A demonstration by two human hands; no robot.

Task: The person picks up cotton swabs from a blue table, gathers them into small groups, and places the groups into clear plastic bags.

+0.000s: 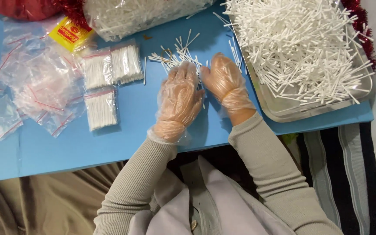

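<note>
Near the upper middle of the frame we see a loose scatter of thin white cotton swabs (177, 54) lying on the blue tabletop (131, 126). Our left hand (178, 101), in a clear, thin plastic glove, lies flat with fingers spread over the near edge of that scatter. Our right hand (225, 78), gloved the same way, sits just beside it with fingers curled down onto the swabs; whether it pinches any we cannot tell, since the fingertips are hidden.

We judge these swabs to be very light, stiff along the stick and soft at the tips. They roll and slide easily on the smooth top, and the loose gloves would make single sticks hard to pinch. Gathering them side by side and gripping the bundle round its middle looks the surest hold.

At the right of the frame a shallow metal tray (292, 114) holds a deep, tangled heap of the same swabs. At the top middle a large clear plastic bag (131, 15) is stuffed with more. Left of the hands lie three small clear zip bags with red seal strips (109, 72), each packed with aligned swabs. Further left, a spread of empty small zip bags (35, 82) overlaps on the table.
</note>
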